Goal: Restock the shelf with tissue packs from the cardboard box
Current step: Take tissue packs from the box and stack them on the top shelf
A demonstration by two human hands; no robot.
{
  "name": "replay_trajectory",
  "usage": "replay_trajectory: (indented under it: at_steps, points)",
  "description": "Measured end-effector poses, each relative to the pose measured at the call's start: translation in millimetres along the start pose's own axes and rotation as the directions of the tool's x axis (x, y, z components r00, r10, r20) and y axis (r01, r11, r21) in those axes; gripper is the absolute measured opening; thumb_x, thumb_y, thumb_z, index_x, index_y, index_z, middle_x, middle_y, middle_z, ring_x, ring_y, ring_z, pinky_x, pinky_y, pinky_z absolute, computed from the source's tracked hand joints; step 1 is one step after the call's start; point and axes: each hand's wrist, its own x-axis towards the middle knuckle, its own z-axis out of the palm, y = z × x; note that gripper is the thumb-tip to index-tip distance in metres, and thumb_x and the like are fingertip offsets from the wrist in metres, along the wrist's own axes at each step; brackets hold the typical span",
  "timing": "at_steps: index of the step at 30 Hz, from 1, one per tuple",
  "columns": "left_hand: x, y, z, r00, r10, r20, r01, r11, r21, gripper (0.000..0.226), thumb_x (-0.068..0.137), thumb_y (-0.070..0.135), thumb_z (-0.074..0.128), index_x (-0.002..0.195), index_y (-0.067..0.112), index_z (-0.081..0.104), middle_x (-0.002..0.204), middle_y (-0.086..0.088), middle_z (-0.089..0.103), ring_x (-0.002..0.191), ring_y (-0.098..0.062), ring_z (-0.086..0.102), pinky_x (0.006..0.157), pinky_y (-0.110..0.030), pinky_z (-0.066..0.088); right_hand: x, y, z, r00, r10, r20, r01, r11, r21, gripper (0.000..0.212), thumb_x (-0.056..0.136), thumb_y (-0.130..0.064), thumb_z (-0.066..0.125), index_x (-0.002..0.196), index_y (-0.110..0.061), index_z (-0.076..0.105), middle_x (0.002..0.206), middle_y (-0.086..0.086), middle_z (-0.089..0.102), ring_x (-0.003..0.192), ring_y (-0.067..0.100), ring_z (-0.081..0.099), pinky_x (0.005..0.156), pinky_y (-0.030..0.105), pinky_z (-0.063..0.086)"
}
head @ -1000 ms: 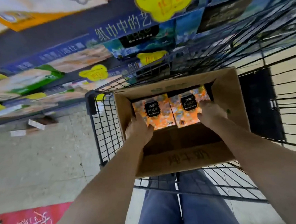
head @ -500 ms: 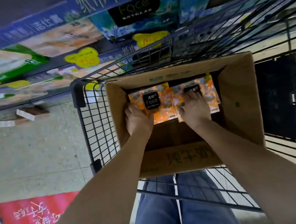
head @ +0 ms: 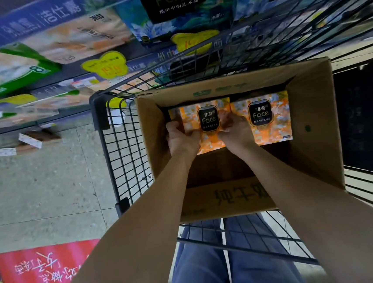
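Cardboard box [head: 312, 129] sits open-topped in a wire cart [head: 122, 147], just off ctr of view toward 1 o'clock. Inside, 2 orange tissue packs lie face up, side by side, against the box's 12 o'clock wall; the 6 o'clock half shows brown card floor. Left pack [head: 208, 118] & right pack [head: 270, 119] meet along one edge, w/ the right pack at 3 o'clock of the left one. Both hands are on the left pack. Left hand [head: 181, 138] has its grip clamped on the pack's 9 o'clock edge, fingers curled over the top. Right hand [head: 237, 133] has its grip clamped on the 3 o'clock edge, fingertips dug in at the seam btw the 2 packs. Can't tell whether the left pack is off the box floor or resting on it. Shelf [head: 46, 88] runs from 9 to 1 o'clock across the top of view, stocked w/ tissue: a blue Face pack [head: 179, 9] at 12 o'clock, a green-and-white pack [head: 14, 66] at 10. Yellow price tags [head: 105, 64] hang along the shelf edge. Pale tile floor [head: 37, 190] at 9 o'clock, w/ paper scraps [head: 30, 140] near the shelf foot & a red floor sticker [head: 38, 269] at 7 o'clock. Legs in blue jeans [head: 204, 269] show at 6 o'clock, behind the cart wires.
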Motion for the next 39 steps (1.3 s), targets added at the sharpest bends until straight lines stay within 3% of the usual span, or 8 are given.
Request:
replay_trajectory:
  at_steps: [8, 12, 17, 20, 22, 31, 35, 39]
  points:
    - [-10.6, -3.6, -9.3, 0.997, 0.044, 0.063, -0.035, 0.989, -0.144, 0.084, 0.086, 0.033, 0.081, 0.156, 0.025, 0.035, 0.145, 0.002, 0.055, 0.130, -0.021, 0.055, 0.108, -0.042, 0.049, 4.1, 7.7, -17.4, 0.997, -0.042, 0.060, 0.036, 0.994, 0.102, 0.021, 0.081, -0.013, 0.073, 0.099, -0.019, 0.063, 0.095, 0.002, 0.068, 0.082, 0.020, 0.064, 0.058, 0.024, 0.044]
    - [-30.1, 0.5, -25.6, 0.999, 0.030, 0.039, -0.022, 0.983, -0.184, 0.079, 0.088, 0.031, 0.078, 0.156, 0.028, 0.037, 0.145, 0.003, 0.055, 0.129, -0.021, 0.056, 0.107, -0.042, 0.050, -11.9, -4.7, -36.0, 0.999, -0.021, 0.049, 0.010, 0.974, 0.227, 0.036, 0.080, -0.016, 0.080, 0.114, -0.019, 0.066, 0.095, -0.005, 0.070, 0.090, 0.017, 0.066, 0.070, 0.030, 0.052]
    - [-58.8, -0.4, -53.0, 0.992, 0.042, 0.121, -0.005, 0.958, -0.287, 0.084, 0.084, 0.031, 0.083, 0.155, 0.027, 0.040, 0.139, 0.001, 0.061, 0.116, -0.018, 0.065, 0.099, -0.043, 0.057, -40.2, -24.4, -70.9, 0.964, 0.002, 0.268, -0.103, 0.926, 0.363, 0.060, 0.092, -0.013, 0.073, 0.147, -0.015, 0.049, 0.107, -0.007, 0.064, 0.098, 0.018, 0.060, 0.088, 0.038, 0.047]
    - [-79.4, 8.1, -73.5, 0.984, 0.118, 0.133, -0.086, 0.971, -0.224, 0.082, 0.084, 0.032, 0.083, 0.154, 0.023, 0.040, 0.134, 0.003, 0.063, 0.110, -0.012, 0.065, 0.084, -0.027, 0.059, -57.5, -36.0, -86.9, 0.944, -0.010, 0.331, -0.120, 0.921, 0.371, 0.078, 0.087, -0.016, 0.080, 0.154, -0.020, 0.041, 0.137, 0.003, 0.061, 0.114, 0.025, 0.062, 0.073, 0.029, 0.048]
    - [-95.7, 18.3, -86.6, 0.980, 0.161, 0.120, -0.131, 0.966, -0.223, 0.081, 0.087, 0.026, 0.082, 0.153, 0.015, 0.037, 0.131, 0.001, 0.062, 0.106, -0.010, 0.062, 0.068, -0.013, 0.052, -74.8, -46.9, -96.8, 0.951, -0.024, 0.308, -0.097, 0.924, 0.371, 0.084, 0.079, -0.025, 0.086, 0.152, -0.022, 0.044, 0.129, 0.001, 0.066, 0.111, 0.024, 0.065, 0.068, 0.029, 0.046]
    - [-152.0, 38.5, -150.1, 0.944, 0.329, 0.001, -0.313, 0.897, -0.312, 0.042, 0.083, 0.029, 0.084, 0.117, 0.015, 0.062, 0.107, -0.002, 0.075, 0.095, -0.017, 0.072, 0.085, -0.032, 0.058, -140.3, -121.5, -127.5, 0.957, -0.248, 0.148, 0.186, 0.921, 0.342, 0.041, 0.073, -0.010, 0.088, 0.110, -0.016, 0.072, 0.097, -0.001, 0.078, 0.089, 0.015, 0.075, 0.084, 0.038, 0.061]
    - [-183.4, 45.9, -185.5, 0.925, 0.366, -0.102, -0.375, 0.834, -0.405, 0.046, 0.083, 0.023, 0.085, 0.119, 0.013, 0.058, 0.105, -0.006, 0.074, 0.087, -0.020, 0.071, 0.070, -0.028, 0.056, -167.8, -162.9, -132.6, 0.937, -0.333, 0.102, 0.287, 0.905, 0.313, 0.031, 0.083, -0.015, 0.083, 0.112, -0.012, 0.074, 0.102, -0.001, 0.076, 0.088, 0.011, 0.072, 0.071, 0.024, 0.055]
    - [-217.6, 48.2, -235.7, 0.892, 0.431, -0.136, -0.443, 0.771, -0.458, 0.038, 0.092, 0.012, 0.075, 0.121, 0.010, 0.051, 0.099, -0.007, 0.067, 0.075, -0.016, 0.064, 0.049, -0.018, 0.052, -207.0, -211.4, -124.3, 0.915, -0.402, 0.007, 0.381, 0.873, 0.303, 0.032, 0.081, -0.009, 0.083, 0.111, -0.012, 0.073, 0.104, 0.001, 0.077, 0.093, 0.016, 0.073, 0.081, 0.033, 0.055]
